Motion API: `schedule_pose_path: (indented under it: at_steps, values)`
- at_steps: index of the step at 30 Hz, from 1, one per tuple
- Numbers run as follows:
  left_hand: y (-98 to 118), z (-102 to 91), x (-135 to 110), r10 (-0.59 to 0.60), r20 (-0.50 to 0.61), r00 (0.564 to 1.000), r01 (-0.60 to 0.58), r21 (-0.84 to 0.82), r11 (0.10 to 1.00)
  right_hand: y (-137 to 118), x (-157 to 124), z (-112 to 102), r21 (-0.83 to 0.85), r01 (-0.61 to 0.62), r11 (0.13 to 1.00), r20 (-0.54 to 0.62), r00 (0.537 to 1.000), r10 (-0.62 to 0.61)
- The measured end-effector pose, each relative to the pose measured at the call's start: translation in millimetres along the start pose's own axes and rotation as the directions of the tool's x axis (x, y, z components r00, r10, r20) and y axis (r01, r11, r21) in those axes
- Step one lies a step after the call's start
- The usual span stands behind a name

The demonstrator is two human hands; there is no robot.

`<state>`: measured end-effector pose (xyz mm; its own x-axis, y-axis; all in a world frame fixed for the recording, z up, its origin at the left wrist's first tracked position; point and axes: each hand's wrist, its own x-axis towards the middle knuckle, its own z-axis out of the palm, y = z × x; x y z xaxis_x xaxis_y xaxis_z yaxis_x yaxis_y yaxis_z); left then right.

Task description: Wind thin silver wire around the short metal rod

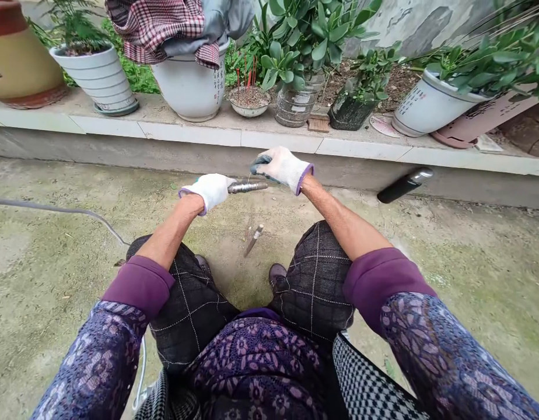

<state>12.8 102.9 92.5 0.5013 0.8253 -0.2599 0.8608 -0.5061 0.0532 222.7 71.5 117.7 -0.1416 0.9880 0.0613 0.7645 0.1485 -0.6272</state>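
Note:
My left hand, in a white knit glove with a purple cuff, grips a steel cylindrical tool that points to the right. My right hand, in a matching glove with a grey-coated palm, is just above the tool's far end, with its fingers bunched. A thin wire seems to rise from the tool towards that hand, though it is too fine to follow. On the ground below my hands lies a small metal-bladed tool.
A black cylinder with a metal end lies by the foot of the concrete ledge, which carries several potted plants. My knees and shoes are directly below my hands. A grey cable crosses the mossy concrete ground at left.

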Motion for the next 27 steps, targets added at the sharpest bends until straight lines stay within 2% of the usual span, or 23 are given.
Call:
schedule_pose_path:
  at_steps: [3,6,9,11,14,16,18,22,24,27]
  values:
    - [4.0,-5.3,-10.4,0.053,-0.061,0.997,-0.064,-0.184,0.981,2.3,-1.5,-3.2,0.194,-0.087,0.977,0.015,0.996,0.086]
    - [2.5,-5.5,-15.3,0.088,-0.123,0.988,-0.137,-0.48,0.866,-2.4,-7.3,-2.0,0.361,-0.141,0.922,0.06,0.99,0.128]
    - [0.2,-1.9,-13.0,0.008,-0.168,0.986,-0.125,-0.699,0.704,-12.2,-12.9,5.4,0.403,-0.149,0.903,0.102,0.988,0.118]
    - [-1.3,0.6,-8.7,-0.076,-0.178,0.981,-0.08,-0.73,0.678,-18.6,-15.8,11.4,0.375,-0.139,0.917,0.119,0.988,0.101]
    - [-5.5,3.4,0.1,-0.153,-0.175,0.973,0.014,-0.614,0.789,-24.3,-19.9,17.4,0.282,-0.133,0.95,0.149,0.984,0.094]
    - [-8.7,5.2,6.2,-0.157,-0.173,0.972,0.069,-0.43,0.9,-24.9,-22.2,17.7,0.219,-0.137,0.966,0.171,0.98,0.1]
    - [-10.0,7.8,10.8,-0.139,-0.135,0.981,0.104,-0.233,0.967,-23.0,-22.9,15.4,0.169,-0.137,0.976,0.174,0.979,0.107]
    - [-4.4,13.2,10.2,-0.061,0.005,0.998,0.061,-0.024,0.998,-13.7,-17.8,9.0,0.064,-0.062,0.996,0.108,0.993,0.055]
    - [0.4,14.0,5.3,0.008,0.037,0.999,-0.008,0.007,1.0,-8.4,-13.5,7.6,0.039,-0.037,0.999,0.076,0.997,0.034]
    - [4.8,11.6,-3.5,0.093,0.03,0.995,-0.092,-0.002,0.996,-2.8,-8.3,9.1,0.087,-0.064,0.994,0.055,0.997,0.059]
